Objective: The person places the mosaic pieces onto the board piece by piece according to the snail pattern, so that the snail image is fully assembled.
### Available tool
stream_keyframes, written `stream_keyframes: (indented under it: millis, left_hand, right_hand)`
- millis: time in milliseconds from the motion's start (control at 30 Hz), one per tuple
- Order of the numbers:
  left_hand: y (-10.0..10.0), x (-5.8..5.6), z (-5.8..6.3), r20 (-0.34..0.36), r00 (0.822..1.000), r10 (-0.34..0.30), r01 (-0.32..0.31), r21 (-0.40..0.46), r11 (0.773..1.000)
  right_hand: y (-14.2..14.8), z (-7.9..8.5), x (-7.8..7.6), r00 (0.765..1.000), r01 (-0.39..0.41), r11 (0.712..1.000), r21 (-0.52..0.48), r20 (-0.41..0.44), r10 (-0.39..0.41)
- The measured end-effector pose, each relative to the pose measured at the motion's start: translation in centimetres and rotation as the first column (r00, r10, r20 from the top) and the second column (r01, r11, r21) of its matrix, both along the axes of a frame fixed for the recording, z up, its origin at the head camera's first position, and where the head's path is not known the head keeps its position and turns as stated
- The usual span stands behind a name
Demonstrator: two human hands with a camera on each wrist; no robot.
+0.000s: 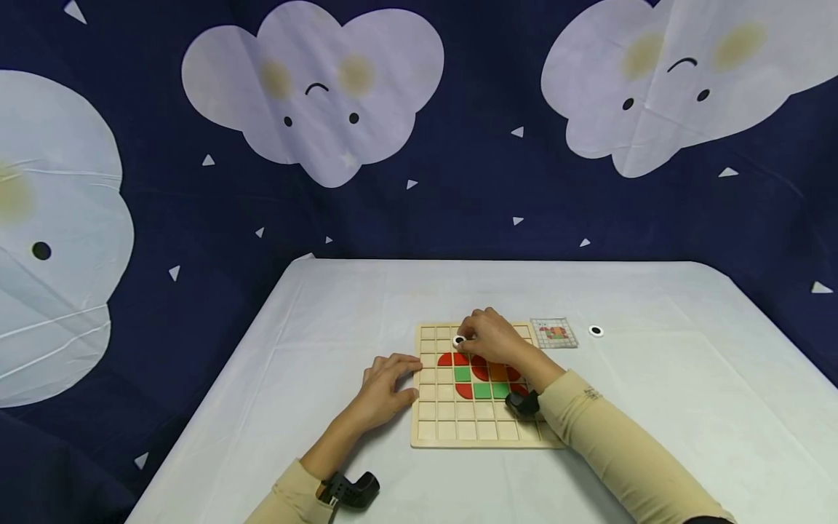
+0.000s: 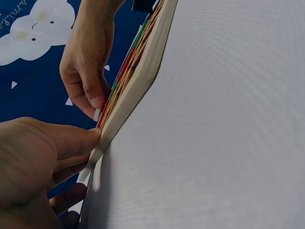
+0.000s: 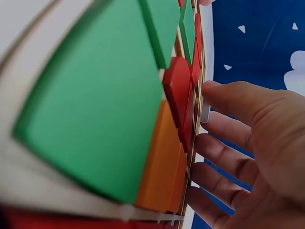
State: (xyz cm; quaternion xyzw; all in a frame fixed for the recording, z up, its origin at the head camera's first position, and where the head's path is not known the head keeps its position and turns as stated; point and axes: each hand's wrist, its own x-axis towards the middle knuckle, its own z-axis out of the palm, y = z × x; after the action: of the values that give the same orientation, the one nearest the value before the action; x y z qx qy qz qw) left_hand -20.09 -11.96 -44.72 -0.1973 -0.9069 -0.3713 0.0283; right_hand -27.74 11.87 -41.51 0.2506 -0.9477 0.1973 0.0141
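Note:
A wooden grid board (image 1: pixel 445 431) lies on the white table, with red, green and orange tiles set in several cells. My right hand (image 1: pixel 492 336) is over its far part, pinching a white round eye piece with a black centre (image 1: pixel 459 340) between thumb and fingertips; its white edge (image 3: pixel 205 113) shows in the right wrist view. Against the board's left edge rests my left hand (image 1: pixel 382 391), fingers fairly straight. In the left wrist view the thumb of the left hand (image 2: pixel 35 160) touches the board's rim (image 2: pixel 138 90). My right forearm hides part of the board's right side.
A small clear-covered pattern card (image 1: pixel 554 333) lies at the board's far right corner. Right of it is a second white eye piece (image 1: pixel 595 331). A dark blue curtain with clouds (image 1: pixel 471 211) hangs behind the table's far edge.

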Motion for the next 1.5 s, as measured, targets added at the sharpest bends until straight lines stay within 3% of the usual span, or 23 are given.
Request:
stream_keyframes:
  millis: [600, 933, 1200, 1500]
  left_hand:
    - [0.0, 0.1, 0.0, 0.011, 1.0, 0.004, -0.004, 0.012, 1.0]
    - [0.0, 0.1, -0.1, 0.014, 1.0, -0.002, 0.002, 0.016, 1.0]
    - [0.0, 0.0, -0.1, 0.01, 1.0, -0.003, 0.003, 0.018, 1.0]
    - [0.0, 0.1, 0.0, 0.008, 1.0, 0.006, -0.006, 0.01, 1.0]
  right_hand:
    - [0.1, -0.5, -0.1, 1.0, -0.009, 1.0, -0.004, 0.002, 0.009]
    - [0.8, 0.2, 0.0, 0.999, -0.004, 1.0, -0.018, 0.038, 0.005]
    - [6.0, 2.6, -0.3, 0.995, 0.094, 0.992, -0.084, -0.012, -0.095]
    - [14.9, 2.2, -0.6, 0.964, 0.264, 0.96, -0.09, 0.012, -0.264]
